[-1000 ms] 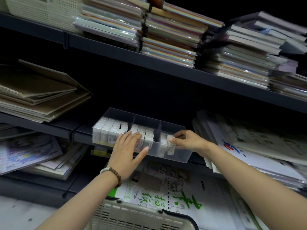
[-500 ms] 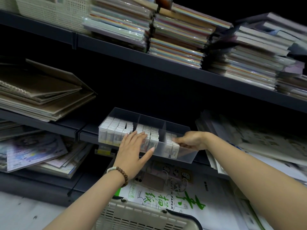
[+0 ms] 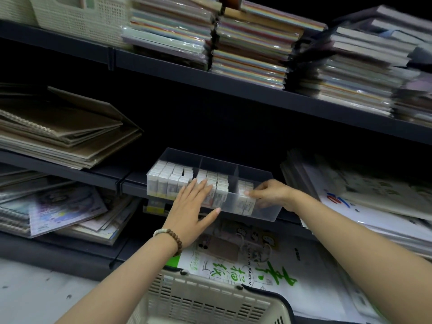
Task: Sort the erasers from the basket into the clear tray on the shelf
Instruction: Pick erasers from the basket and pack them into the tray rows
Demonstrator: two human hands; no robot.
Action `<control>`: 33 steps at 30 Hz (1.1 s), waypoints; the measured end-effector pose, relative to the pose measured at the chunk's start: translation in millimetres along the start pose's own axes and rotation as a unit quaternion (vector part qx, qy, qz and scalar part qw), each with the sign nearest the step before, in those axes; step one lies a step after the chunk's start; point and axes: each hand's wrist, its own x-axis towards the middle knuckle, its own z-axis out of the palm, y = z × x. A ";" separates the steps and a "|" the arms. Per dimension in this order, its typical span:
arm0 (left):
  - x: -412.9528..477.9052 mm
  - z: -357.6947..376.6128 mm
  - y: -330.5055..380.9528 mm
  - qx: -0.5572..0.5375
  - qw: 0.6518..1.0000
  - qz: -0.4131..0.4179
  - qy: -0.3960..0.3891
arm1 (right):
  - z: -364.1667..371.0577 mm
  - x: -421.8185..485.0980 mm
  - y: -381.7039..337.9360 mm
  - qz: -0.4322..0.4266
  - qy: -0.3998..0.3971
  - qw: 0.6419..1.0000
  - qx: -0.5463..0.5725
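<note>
step: right hand [image 3: 271, 192] fingers pinch eraser [image 3: 247, 198] into clear tray [image 3: 266, 212] | left hand [image 3: 191, 206] flat, bracing | next: release, reach basket [image 3: 210, 285]

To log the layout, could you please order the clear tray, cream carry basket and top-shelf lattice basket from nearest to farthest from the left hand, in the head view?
1. Clear tray, middle shelf: the left hand touches its front.
2. Cream carry basket, below the forearm.
3. Lattice basket, top shelf, upper left.
</note>
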 end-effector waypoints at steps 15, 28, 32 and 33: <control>-126.9 58.0 -38.9 -0.026 0.944 -0.105 -0.311 | 124.6 -70.0 121.3 0.023 -0.131 0.972 0.196; -279.4 185.5 -128.6 -0.093 0.808 -0.368 -0.450 | 321.7 -91.8 290.0 0.258 -0.254 0.929 0.072; -277.0 193.7 -131.9 -0.071 0.815 -0.320 -0.478 | 338.5 -91.6 277.9 0.228 -0.265 0.930 0.115; -275.7 195.5 -132.4 -0.062 0.817 -0.301 -0.487 | 343.6 -90.9 272.7 0.209 -0.271 0.930 0.133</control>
